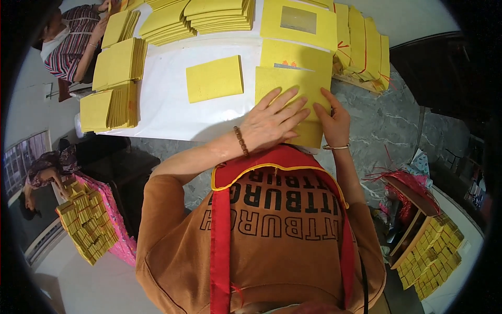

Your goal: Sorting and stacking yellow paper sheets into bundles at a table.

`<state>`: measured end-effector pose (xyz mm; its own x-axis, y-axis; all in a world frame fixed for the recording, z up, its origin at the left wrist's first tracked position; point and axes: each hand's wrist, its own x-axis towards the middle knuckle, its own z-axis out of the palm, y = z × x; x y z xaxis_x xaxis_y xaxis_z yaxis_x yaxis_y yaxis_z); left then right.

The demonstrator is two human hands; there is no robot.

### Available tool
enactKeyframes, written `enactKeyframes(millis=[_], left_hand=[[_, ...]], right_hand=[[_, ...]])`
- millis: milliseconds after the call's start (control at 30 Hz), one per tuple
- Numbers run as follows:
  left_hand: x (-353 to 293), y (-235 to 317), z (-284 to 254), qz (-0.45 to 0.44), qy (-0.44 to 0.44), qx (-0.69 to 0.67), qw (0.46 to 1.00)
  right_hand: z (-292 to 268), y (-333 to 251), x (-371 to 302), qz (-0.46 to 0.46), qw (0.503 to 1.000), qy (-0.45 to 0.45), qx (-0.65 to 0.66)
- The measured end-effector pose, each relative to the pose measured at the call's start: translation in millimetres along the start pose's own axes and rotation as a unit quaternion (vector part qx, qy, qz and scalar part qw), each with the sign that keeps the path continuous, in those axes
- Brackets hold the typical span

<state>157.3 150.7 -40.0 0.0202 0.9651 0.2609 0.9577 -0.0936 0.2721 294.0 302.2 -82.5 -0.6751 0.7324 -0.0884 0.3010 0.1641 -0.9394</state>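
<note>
Left hand [275, 118] flat, yellow paper [309, 86] part-hidden

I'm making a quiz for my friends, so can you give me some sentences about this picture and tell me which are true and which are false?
1. The left hand lies with its fingers spread on a yellow sheet. True.
2. The bead bracelet is on the right wrist. False: the bead bracelet is on the left wrist.
3. The right hand is at the right side of the yellow sheet. True.
4. The apron is plain blue. False: the apron is red with a yellow edge.
5. A single yellow piece lies on the white table, left of both hands. True.
</note>
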Motion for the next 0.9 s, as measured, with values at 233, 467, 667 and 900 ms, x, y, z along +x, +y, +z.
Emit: enactKeyframes(millis=[233,467,667,900], left_hand=[[-3.0,-2.4,15.8,-0.035,-0.060,-0.035,0.997],[-2.5,-3.6,18.2,-0.029,-0.073,-0.013,0.997],[-3.9,-9.3,22.7,-0.040,-0.048,-0.023,0.998],[8.9,2.4,10.6,-0.001,-0.043,0.150,0.988]], right_hand=[[2.4,-7.0,-1.7,-0.022,1.000,0.002,0.017],[4.5,1.1,-53.3,-0.268,0.863,-0.012,-0.428],[6.7,7.2,-58.3,-0.268,0.856,-0.067,-0.437],[-26.5,8.2,-43.5,-0.065,0.990,-0.117,0.048]])
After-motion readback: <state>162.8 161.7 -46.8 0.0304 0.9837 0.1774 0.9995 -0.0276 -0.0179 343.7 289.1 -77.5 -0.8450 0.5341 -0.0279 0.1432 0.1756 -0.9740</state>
